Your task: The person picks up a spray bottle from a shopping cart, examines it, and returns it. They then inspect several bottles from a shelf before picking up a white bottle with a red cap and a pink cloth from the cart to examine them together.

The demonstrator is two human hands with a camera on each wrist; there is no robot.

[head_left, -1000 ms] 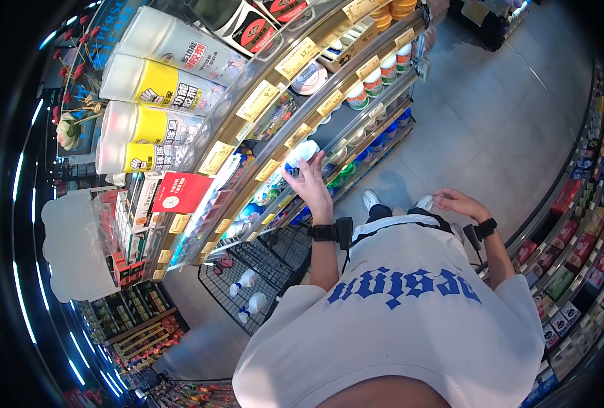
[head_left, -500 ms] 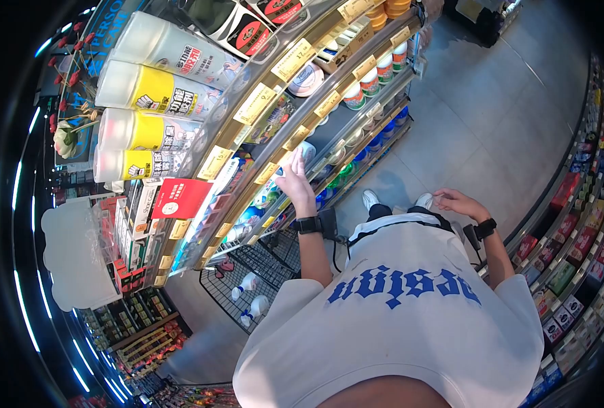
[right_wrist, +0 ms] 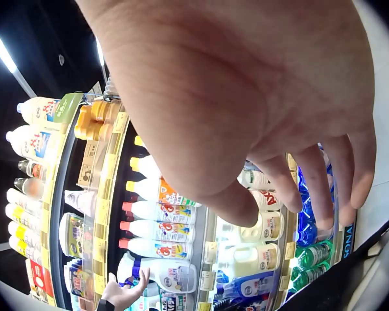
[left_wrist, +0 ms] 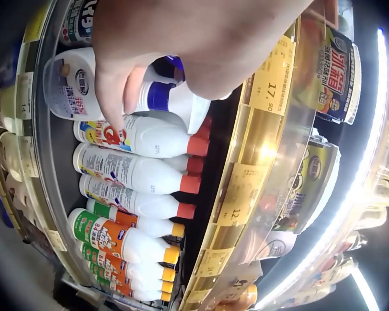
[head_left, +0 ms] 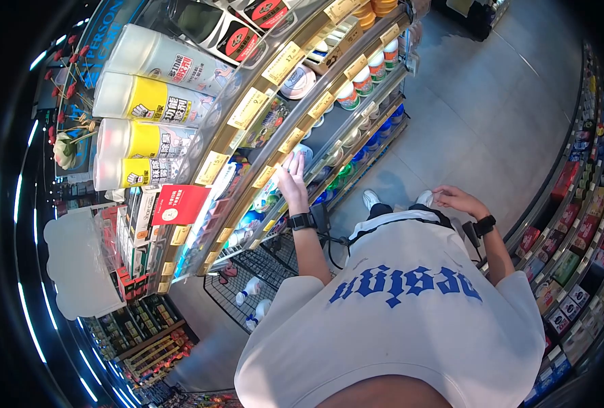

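My left hand point(head_left: 292, 185) reaches into a shelf of cleaning bottles. Its thumb and fingers bend round the neck of a white spray bottle point(left_wrist: 68, 84) with a blue collar. This bottle stands at the end of a row, beside white bottles with red caps point(left_wrist: 162, 175); the hand covers part of its spray head. In the right wrist view the left hand's fingers sit at the same bottle point(right_wrist: 172, 275). Holding nothing, my right hand point(head_left: 460, 201) hangs low near the waist with its fingers loosely bent.
A wire shopping cart point(head_left: 224, 299) below the shelf holds white bottles point(head_left: 249, 289) with blue parts. Price tags point(head_left: 247, 109) line the shelf edges. Yellow-banded spray cans point(head_left: 152, 98) stand on the upper shelf. Another stocked shelf point(head_left: 574, 251) curves along the right, across the tiled floor.
My left hand has carried the white spray bottle from in front of the shelf edge into the shelf. The head view has shifted slightly. The right hand stays at the waist.
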